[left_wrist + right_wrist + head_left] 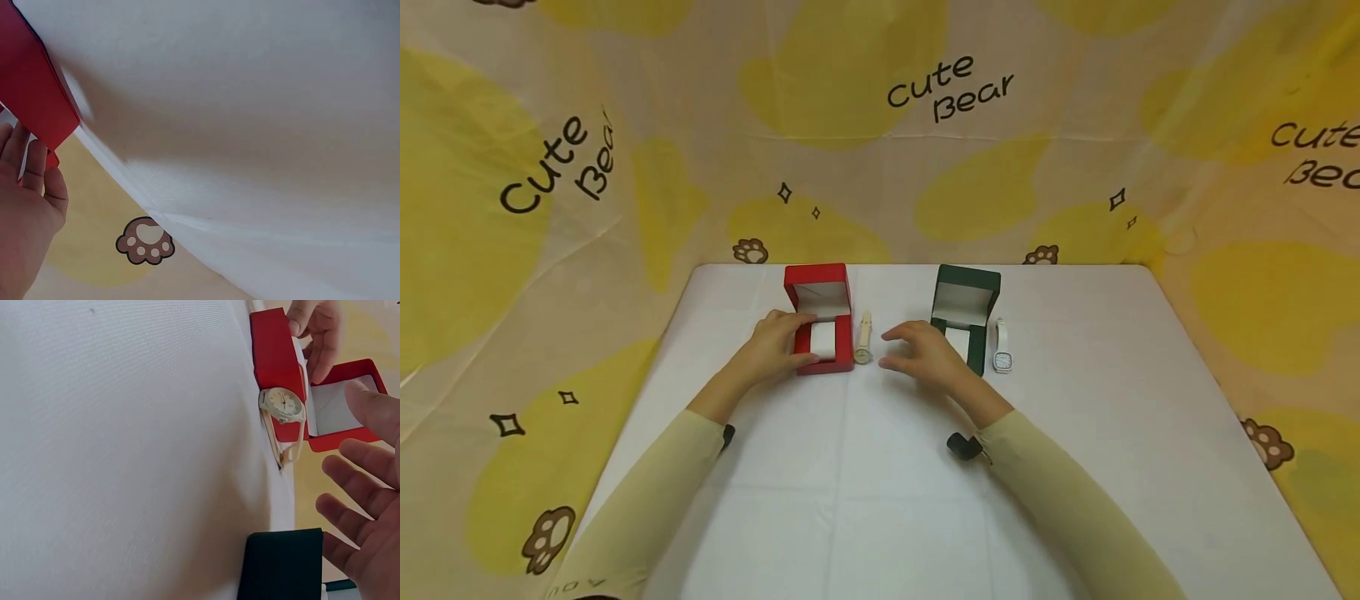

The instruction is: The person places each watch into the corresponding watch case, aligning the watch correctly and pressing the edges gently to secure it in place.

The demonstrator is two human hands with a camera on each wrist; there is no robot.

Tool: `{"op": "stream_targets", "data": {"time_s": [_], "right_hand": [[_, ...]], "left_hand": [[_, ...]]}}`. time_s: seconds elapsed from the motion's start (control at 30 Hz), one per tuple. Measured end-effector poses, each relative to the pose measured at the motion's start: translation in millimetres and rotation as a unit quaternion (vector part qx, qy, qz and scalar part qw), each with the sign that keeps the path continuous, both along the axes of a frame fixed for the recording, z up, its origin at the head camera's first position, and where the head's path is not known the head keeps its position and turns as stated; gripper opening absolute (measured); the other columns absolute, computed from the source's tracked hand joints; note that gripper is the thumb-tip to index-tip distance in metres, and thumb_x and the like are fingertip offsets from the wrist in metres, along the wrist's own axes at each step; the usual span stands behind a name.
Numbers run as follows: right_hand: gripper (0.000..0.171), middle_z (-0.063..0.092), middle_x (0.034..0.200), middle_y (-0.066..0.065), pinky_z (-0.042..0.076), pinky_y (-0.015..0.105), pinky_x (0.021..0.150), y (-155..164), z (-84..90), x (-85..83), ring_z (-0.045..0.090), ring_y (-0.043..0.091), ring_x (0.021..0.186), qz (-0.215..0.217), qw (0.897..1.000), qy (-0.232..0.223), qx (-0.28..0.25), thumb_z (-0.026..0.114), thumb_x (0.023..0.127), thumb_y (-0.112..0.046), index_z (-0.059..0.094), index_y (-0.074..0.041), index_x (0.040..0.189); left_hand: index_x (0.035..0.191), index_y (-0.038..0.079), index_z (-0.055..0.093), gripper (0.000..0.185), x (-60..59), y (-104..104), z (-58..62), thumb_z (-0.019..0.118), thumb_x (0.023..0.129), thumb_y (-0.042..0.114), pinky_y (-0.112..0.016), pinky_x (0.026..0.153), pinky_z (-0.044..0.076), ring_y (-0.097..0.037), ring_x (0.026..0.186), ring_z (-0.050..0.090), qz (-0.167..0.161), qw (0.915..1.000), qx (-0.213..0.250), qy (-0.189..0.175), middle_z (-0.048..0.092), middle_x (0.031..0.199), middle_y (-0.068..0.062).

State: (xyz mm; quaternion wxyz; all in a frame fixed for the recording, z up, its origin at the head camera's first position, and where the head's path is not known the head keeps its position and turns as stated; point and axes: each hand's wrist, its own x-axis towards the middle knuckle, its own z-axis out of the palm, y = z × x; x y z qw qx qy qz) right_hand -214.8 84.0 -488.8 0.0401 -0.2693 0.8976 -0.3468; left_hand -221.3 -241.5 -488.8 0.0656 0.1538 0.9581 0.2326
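Note:
My left hand (pixel 772 340) is at the left side of an open red watch box (pixel 844 343), thumb near its front and fingers near the back of the white cushion (pixel 823 340). Whether the fingertips touch the cushion cannot be told. A cream-strapped wristwatch (pixel 864 337) lies just right of this box; the right wrist view shows its round dial (pixel 284 403). My right hand (pixel 925 354) hovers to the right of that watch, thumb and fingers spread with nothing between them. It partly covers an open green watch box (pixel 977 350).
To the right of the green box lies a second wristwatch (pixel 1002 358) with a squarish face and pale strap. Everything stands on a white-covered table (pixel 910 517). A yellow patterned cloth (pixel 850 108) hangs behind and at both sides.

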Motion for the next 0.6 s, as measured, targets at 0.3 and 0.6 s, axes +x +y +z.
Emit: {"op": "stream_targets", "data": {"time_s": [0.3, 0.6], "right_hand": [[0.044, 0.071, 0.125, 0.006, 0.044, 0.043, 0.110, -13.6, -4.8, -7.5, 0.060, 0.026, 0.123, -0.009, 0.999, -0.044, 0.002, 0.081, 0.089, -0.033, 0.072, -0.009, 0.125], [0.039, 0.074, 0.119, 0.005, 0.047, 0.041, 0.106, -30.4, -8.6, -12.0, 0.064, 0.024, 0.116, -0.019, 0.997, -0.069, 0.015, 0.083, 0.087, -0.028, 0.075, -0.008, 0.120]], "left_hand": [[0.146, 0.019, 0.054, 0.076, -6.7, 4.4, 6.5, 0.087, 0.081, 0.039, -0.052, 0.099, 0.045, -0.031, 0.122, 0.044, -0.002, 0.9999, -0.010, -0.014, 0.059, 0.128, -0.010], [0.144, 0.019, 0.055, 0.073, -8.8, 7.0, 7.8, 0.087, 0.080, 0.036, -0.052, 0.100, 0.045, -0.030, 0.122, 0.044, -0.004, 0.9997, -0.017, -0.018, 0.060, 0.128, -0.009]]}}
